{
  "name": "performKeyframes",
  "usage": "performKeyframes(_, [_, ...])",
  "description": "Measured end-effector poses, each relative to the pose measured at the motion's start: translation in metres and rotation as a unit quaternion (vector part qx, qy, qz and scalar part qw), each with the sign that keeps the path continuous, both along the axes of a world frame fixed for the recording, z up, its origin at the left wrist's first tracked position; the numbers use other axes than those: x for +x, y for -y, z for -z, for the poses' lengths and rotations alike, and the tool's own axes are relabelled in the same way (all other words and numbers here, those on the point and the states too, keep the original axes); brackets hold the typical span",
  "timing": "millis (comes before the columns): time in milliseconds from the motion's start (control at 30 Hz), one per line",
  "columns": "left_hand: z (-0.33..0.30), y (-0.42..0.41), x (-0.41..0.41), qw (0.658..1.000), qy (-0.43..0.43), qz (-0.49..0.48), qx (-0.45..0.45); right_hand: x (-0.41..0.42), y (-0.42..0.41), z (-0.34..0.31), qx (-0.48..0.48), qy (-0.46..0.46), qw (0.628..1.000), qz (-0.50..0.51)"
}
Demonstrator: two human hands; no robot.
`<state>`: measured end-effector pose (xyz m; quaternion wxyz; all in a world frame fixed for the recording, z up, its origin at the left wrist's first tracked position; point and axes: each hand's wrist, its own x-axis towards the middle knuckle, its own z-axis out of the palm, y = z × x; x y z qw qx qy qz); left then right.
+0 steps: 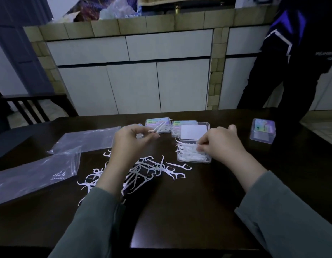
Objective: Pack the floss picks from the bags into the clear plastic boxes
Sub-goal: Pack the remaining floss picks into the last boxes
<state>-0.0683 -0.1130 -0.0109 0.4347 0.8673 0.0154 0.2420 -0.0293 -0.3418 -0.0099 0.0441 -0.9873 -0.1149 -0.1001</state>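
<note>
A pile of white floss picks lies loose on the dark table. An open clear plastic box right of the pile holds several picks, its lid raised behind it. My left hand hovers above the pile and pinches one or more floss picks between thumb and fingers. My right hand rests at the box's right edge, fingertips pinching picks inside it. Two flat empty plastic bags lie at the left.
Two more boxes with coloured labels sit behind the open one, and a closed box stands at the far right. A person in dark clothes stands beyond the table's right corner. A chair is at back left.
</note>
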Motion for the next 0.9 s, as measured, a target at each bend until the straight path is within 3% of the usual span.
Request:
performKeyframes(100, [-0.008, 0.021, 0.013, 1.0, 0.011, 0.005, 0.017, 0.001, 0.0, 0.0, 0.004, 0.002, 1.0, -0.016])
performKeyframes(233, [-0.016, 0.046, 0.026, 0.999, 0.001, 0.044, 0.016, 0.002, 0.008, -0.005, 0.093, -0.027, 0.995, -0.018])
performKeyframes(367, [-0.011, 0.063, 0.038, 0.989, -0.093, 0.106, 0.038, 0.003, 0.031, -0.001, 0.167, -0.039, 0.985, -0.006])
performKeyframes(533, [-0.014, 0.075, 0.048, 0.926, -0.209, 0.159, 0.27, 0.006, 0.052, 0.009, 0.152, -0.158, 0.975, -0.034])
performKeyframes(600, [-0.019, 0.08, 0.049, 0.91, -0.223, 0.156, 0.313, 0.007, 0.053, 0.013, 0.162, -0.174, 0.97, -0.045])
performKeyframes(767, [-0.016, 0.076, 0.049, 0.922, -0.214, 0.167, 0.275, 0.013, 0.051, 0.024, 0.199, -0.2, 0.958, -0.058])
performKeyframes(900, [-0.008, 0.076, 0.047, 0.937, -0.147, 0.184, 0.258, 0.014, 0.052, 0.028, 0.226, -0.195, 0.952, -0.063])
